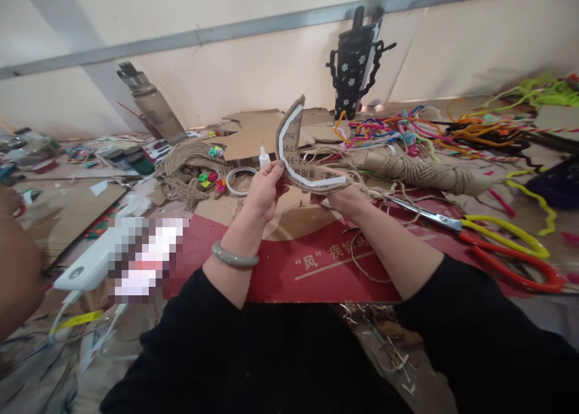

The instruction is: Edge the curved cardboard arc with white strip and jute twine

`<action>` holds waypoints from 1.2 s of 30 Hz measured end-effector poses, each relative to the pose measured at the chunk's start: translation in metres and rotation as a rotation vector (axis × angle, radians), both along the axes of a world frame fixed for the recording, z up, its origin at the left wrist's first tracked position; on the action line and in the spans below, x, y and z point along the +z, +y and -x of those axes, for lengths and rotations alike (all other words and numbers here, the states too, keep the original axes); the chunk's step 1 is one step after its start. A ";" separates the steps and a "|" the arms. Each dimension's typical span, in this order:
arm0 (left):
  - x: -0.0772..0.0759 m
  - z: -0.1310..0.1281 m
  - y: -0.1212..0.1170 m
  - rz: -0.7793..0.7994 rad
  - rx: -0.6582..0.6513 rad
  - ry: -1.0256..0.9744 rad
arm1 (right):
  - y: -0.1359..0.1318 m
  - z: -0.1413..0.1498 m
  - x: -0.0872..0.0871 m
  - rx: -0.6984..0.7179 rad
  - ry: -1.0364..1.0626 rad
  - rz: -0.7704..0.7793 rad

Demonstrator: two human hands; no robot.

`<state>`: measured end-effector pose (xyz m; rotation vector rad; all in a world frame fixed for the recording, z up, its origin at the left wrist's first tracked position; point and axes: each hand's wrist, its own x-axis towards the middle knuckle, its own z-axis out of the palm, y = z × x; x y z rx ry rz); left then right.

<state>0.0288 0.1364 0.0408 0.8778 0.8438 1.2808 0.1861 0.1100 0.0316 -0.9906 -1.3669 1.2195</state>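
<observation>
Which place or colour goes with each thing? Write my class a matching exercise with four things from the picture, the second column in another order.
1. Bangle
2. Flowered tumbler
3. Scissors
4. Curved piece

A. Black and white
B. Between left hand and right hand
C. Around the left forearm
D. Yellow and red handles

Right pairs: 1-C, 2-A, 3-D, 4-B

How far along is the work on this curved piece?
The curved piece already looks cut to shape, with a white strip along it. In hand now: the left hand grips its bend, the right hand is at its lower arm. The strip is bare, so covering it may be left; the twine roll lies aside.
</observation>
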 end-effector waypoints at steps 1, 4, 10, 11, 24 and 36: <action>0.000 0.000 -0.001 -0.001 -0.029 0.013 | 0.000 -0.001 0.002 -0.031 0.066 0.025; -0.001 -0.001 -0.003 -0.019 -0.103 0.056 | -0.002 -0.003 0.007 -0.053 0.163 0.058; -0.003 -0.001 -0.005 -0.083 -0.176 0.134 | -0.001 -0.001 0.007 0.064 0.166 0.075; -0.003 -0.001 -0.005 -0.088 -0.195 0.144 | 0.000 -0.001 0.006 0.062 0.173 0.068; 0.003 -0.004 -0.012 -0.128 -0.166 0.178 | -0.002 -0.008 0.004 0.248 0.205 0.130; 0.003 -0.004 -0.012 -0.131 -0.121 0.165 | 0.000 -0.009 0.001 0.203 0.122 0.033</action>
